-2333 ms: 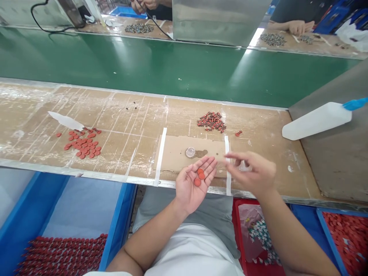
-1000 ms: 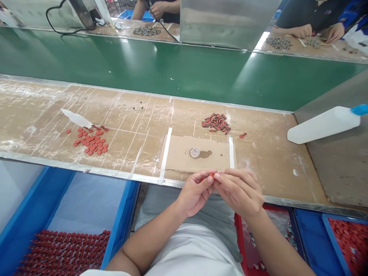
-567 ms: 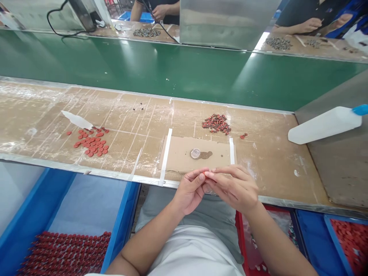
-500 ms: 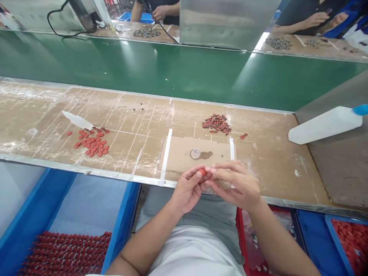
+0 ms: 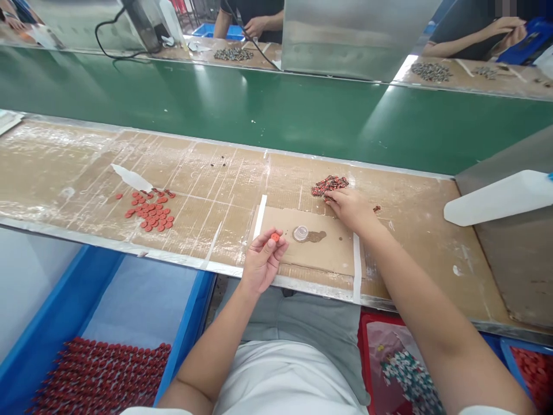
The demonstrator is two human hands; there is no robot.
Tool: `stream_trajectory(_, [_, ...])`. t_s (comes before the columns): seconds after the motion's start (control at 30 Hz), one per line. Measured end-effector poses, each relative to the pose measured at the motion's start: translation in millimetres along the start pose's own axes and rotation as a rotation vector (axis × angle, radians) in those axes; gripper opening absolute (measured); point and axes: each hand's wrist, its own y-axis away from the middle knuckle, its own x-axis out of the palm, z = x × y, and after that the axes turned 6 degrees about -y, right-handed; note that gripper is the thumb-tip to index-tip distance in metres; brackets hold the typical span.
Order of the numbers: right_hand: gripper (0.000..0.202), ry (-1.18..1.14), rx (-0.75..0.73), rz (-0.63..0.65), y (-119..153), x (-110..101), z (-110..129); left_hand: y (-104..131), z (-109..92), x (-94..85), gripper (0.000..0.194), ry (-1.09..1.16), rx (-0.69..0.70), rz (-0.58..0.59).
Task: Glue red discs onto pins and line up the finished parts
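Between the thumb and fingers of my left hand (image 5: pixel 262 260) is a small round red disc (image 5: pixel 275 237), held over the front edge of the cardboard piece. My right hand (image 5: pixel 349 208) reaches to the near side of a pile of small red and dark parts (image 5: pixel 329 185); its fingers are bent together there, and what they grip is too small to make out. A small clear round cup (image 5: pixel 300 233) sits on the taped cardboard (image 5: pixel 319 258), beside a dark wet stain. Several loose red discs (image 5: pixel 151 214) lie to the left on the bench.
A white bottle (image 5: pixel 496 197) lies at the right by a metal wall. Blue bins (image 5: pixel 185 323) and a red bin (image 5: pixel 366 357) stand below the bench edge. Beyond the green strip (image 5: pixel 259 104), people's hands work at another bench. A single small part (image 5: pixel 377 208) lies right of the pile.
My right hand has left my left hand and moved forward to the pile. My left hand, still with the red disc, has shifted left. The view has shifted slightly.
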Motion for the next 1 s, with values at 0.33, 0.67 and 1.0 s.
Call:
stream_trajectory(0.33, [0.028,0.014,0.030,0.160,-2.0,-0.7,1.0,-3.7,3.4,-2.5,0.031,-0.042,0.008,0.054])
stream_trajectory(0.67, [0.017,-0.284,0.115,0.059,-1.5,-5.8,3.1,-2.0,3.2,-1.3,0.029,-0.002,0.009,0.076])
stream_trajectory(1.0, [0.025,-0.414,0.290,-0.203,41.1,4.1,29.1,-3.1,4.0,-6.0,0.032,-0.011,-0.007,0.055])
